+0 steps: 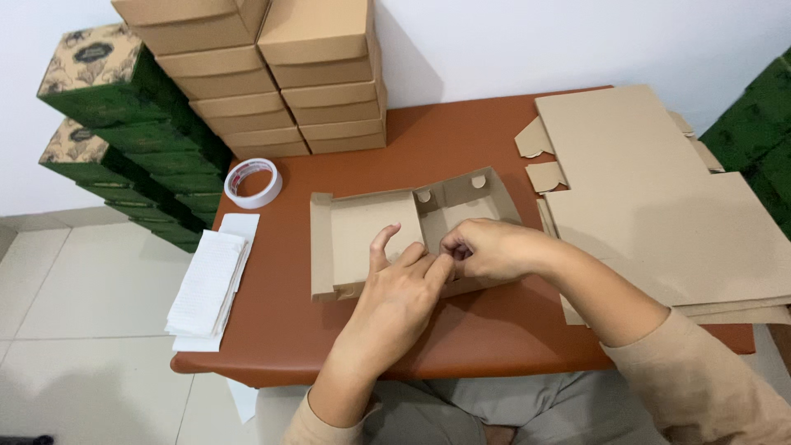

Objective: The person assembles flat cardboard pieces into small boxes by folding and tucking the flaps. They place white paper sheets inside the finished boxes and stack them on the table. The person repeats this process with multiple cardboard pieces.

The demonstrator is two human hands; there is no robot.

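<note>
The left hand and right hand are covering the near wall of the half-folded cardboard box — whatever the fingertips are pinching is staying hidden. The flat cardboard sheets are running off the right edge, the stacked brown boxes off the top — the green boxes are showing only partly.

A reddish-brown counter carries a half-folded cardboard box near its middle. Left of the box lies a roll of tape, with white paper sheets at the counter's left edge. Behind the box stand stacked plain cardboard boxes. Right of it lie flat cardboard blanks.
</note>
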